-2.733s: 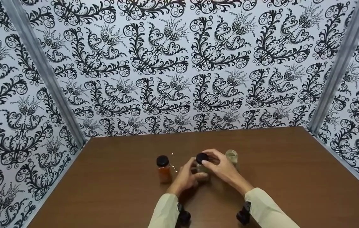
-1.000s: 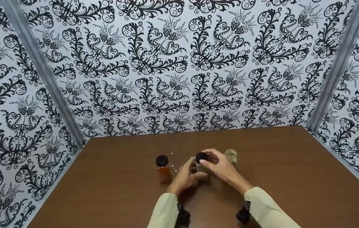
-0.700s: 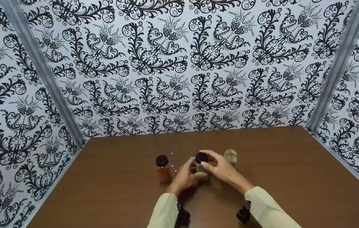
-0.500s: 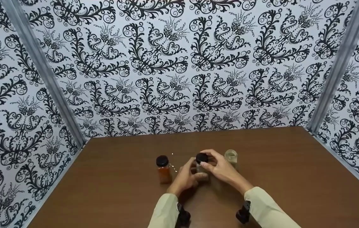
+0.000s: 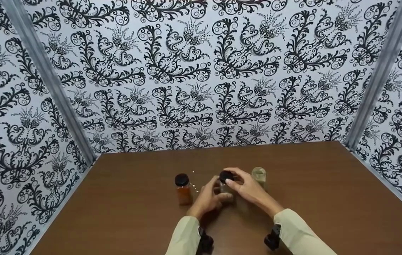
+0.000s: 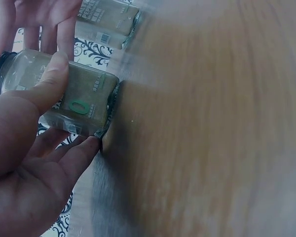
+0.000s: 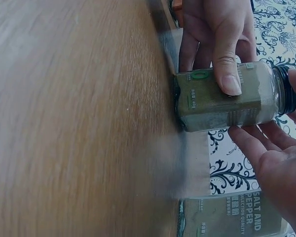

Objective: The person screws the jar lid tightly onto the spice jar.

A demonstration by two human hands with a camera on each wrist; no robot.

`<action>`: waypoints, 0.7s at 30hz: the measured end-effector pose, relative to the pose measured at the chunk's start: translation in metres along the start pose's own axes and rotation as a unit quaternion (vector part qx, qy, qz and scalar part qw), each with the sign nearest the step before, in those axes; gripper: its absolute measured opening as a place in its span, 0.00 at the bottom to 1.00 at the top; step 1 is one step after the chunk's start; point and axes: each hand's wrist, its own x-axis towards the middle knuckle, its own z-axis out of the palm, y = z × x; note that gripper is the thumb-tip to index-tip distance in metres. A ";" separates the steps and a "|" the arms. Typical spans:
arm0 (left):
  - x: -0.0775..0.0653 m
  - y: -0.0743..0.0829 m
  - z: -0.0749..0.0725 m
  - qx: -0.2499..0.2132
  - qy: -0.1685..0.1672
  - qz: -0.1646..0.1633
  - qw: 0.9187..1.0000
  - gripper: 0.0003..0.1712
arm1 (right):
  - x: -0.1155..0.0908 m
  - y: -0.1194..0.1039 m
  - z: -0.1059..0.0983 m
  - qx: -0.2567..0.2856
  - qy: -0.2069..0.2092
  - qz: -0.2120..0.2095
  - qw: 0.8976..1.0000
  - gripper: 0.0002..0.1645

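My left hand (image 5: 206, 200) holds a glass spice jar (image 6: 91, 94) of brownish-green powder around its body, thumb across the label. The jar stands upright, its base on the brown table (image 5: 133, 219). On top is a black lid (image 5: 225, 176), which the thumb and fingers of my right hand (image 5: 250, 187) grip at its rim. Part of the jar is hidden behind both hands in the head view. Just beyond the right hand stands a second jar (image 5: 259, 176) with similar powder and no lid on it; its label (image 7: 251, 212) reads "SALT AND PEPPER".
To the left of the hands stands a jar of orange-red powder (image 5: 184, 193) with a black lid. Small bright spots (image 5: 194, 187) show on the table beside it. A patterned wall (image 5: 186, 88) rises behind the table, with similar walls at both sides.
My right hand's fingers have shifted slightly around the lid. The left hand and all the jars stay in place.
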 end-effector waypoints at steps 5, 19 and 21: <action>-0.001 0.001 -0.001 -0.007 -0.006 -0.009 1.000 0.30 | 0.001 0.000 0.004 -0.013 0.023 0.011 1.000 0.20; -0.002 0.002 0.000 0.018 0.016 0.036 0.999 0.31 | 0.001 -0.001 0.004 -0.013 0.007 0.000 1.000 0.26; -0.002 0.002 0.000 0.022 0.019 0.036 0.999 0.31 | 0.001 -0.002 0.003 -0.020 0.001 0.000 1.000 0.26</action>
